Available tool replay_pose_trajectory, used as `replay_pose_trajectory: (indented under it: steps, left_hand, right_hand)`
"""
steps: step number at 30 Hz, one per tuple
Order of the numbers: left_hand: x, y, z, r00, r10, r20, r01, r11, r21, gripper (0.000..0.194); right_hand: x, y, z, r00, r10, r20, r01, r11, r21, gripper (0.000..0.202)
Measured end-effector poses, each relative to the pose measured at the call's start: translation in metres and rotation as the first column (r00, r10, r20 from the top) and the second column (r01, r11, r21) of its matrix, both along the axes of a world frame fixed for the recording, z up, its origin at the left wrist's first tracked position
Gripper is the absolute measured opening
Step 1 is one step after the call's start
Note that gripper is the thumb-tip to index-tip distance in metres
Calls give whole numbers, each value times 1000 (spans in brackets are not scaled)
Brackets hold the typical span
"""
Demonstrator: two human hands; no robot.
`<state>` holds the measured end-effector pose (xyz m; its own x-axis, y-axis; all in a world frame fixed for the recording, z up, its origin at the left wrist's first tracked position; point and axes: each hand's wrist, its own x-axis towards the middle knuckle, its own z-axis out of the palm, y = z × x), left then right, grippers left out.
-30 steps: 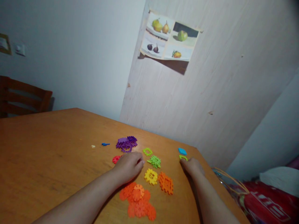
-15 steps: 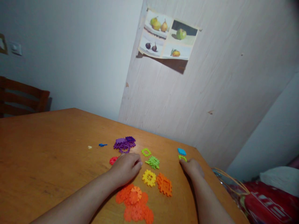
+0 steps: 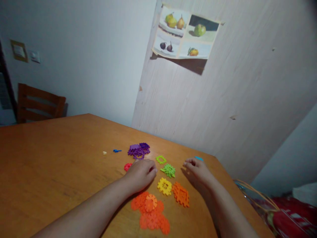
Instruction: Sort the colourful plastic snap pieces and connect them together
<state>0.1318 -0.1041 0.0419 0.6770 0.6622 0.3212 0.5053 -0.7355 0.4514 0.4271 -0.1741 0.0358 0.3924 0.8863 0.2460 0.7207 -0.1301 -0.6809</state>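
My left hand (image 3: 141,175) rests on the table with its fingers curled in. What it holds, if anything, is hidden. Around it lie a red round piece (image 3: 127,166), a purple pile of notched plastic pieces (image 3: 138,150) and a pile of orange-red round pieces (image 3: 154,217). My right hand (image 3: 196,168) hovers over the table, fingers and thumb drawn together; their grip is hidden. Behind it a blue piece (image 3: 198,158) shows in part. Left of it are a stack of green pieces (image 3: 168,170) and a yellow-green frame piece (image 3: 161,159).
A yellow windowed piece (image 3: 164,186) and an orange stack (image 3: 181,194) lie between my forearms. Further left are a small blue piece (image 3: 117,150) and a cream bit (image 3: 104,153). Beyond the wooden table (image 3: 61,158) stands a chair (image 3: 41,104); a red bag (image 3: 294,216) is at right.
My right hand has lifted and moved left from the yellow-green piece beside the blue one; that piece is out of sight now. My left hand stays put. The view has turned slightly left.
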Motion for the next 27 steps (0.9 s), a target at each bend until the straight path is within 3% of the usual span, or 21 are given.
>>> replay_pose_trajectory:
  steps: [3, 6, 12, 16, 21, 24, 27]
  left_hand:
    - [0, 0, 0, 1000, -3, 8, 3, 1000, -7, 25]
    - [0, -1, 1, 1000, -7, 20, 8, 1000, -16, 25]
    - [-1, -6, 6, 1000, -5, 31, 7, 998, -63, 24]
    - [0, -5, 5, 999, -10, 47, 13, 998, -69, 23]
    - [2, -1, -2, 991, 3, 135, 13, 993, -114, 21]
    - [6, 1, -5, 964, 34, 262, 30, 971, -236, 19]
    - [10, 0, -4, 906, 122, 405, 79, 892, -446, 20]
  right_hand:
    - [-23, 6, 0, 992, 118, 46, -113, 989, -95, 37]
    - [-38, 6, 3, 970, 177, 165, -145, 972, -184, 55]
    - [-47, 6, 0, 928, 241, 285, -152, 941, -301, 32]
    - [-48, 7, -3, 936, 220, 273, -141, 949, -284, 26]
    - [-48, 6, 3, 953, 217, 213, -177, 966, -190, 39]
    - [-52, 5, 10, 948, 257, 189, -237, 964, -122, 47]
    - [-63, 2, 21, 924, 331, 193, -322, 943, -79, 52]
